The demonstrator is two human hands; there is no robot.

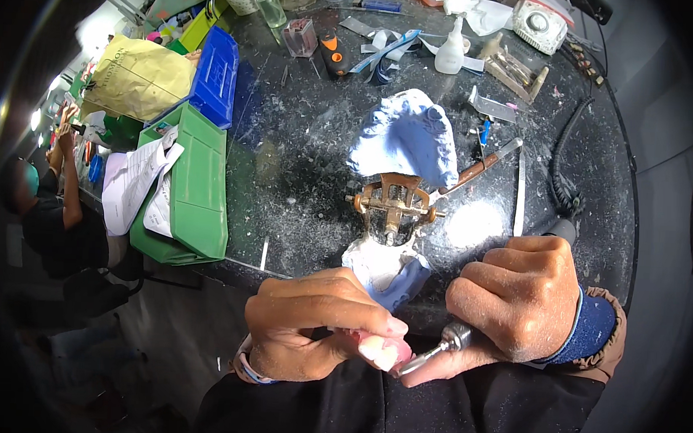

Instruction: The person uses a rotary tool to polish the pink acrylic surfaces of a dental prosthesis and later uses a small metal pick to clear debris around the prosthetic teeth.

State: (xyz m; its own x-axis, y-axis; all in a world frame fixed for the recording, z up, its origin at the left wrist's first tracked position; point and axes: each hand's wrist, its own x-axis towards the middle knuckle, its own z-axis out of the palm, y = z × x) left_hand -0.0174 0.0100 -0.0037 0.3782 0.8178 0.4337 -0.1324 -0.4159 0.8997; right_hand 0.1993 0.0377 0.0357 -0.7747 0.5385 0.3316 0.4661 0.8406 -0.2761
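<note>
My left hand (pixel 312 322) pinches a small pink dental piece with white teeth (pixel 380 351) near the lower edge. My right hand (pixel 511 299) is wrapped round a rotary handpiece (pixel 455 336), whose thin metal attachment is at the dental piece; whether it touches is unclear. Beyond my hands, a brass hinged articulator (pixel 393 203) lies opened out on the dark bench, bearing a large blue dental cast (pixel 403 134) on its far half and a white and blue cast (pixel 383 271) on its near half.
Green bins (pixel 195 188) with papers, a blue lid (pixel 214 74) and a yellow bag (pixel 134 79) line the left. A plastic squeeze bottle (pixel 450 52), strips and tools lie at the back. A coiled cord (pixel 562 170) runs along the right. A co-worker (pixel 49 221) is at far left.
</note>
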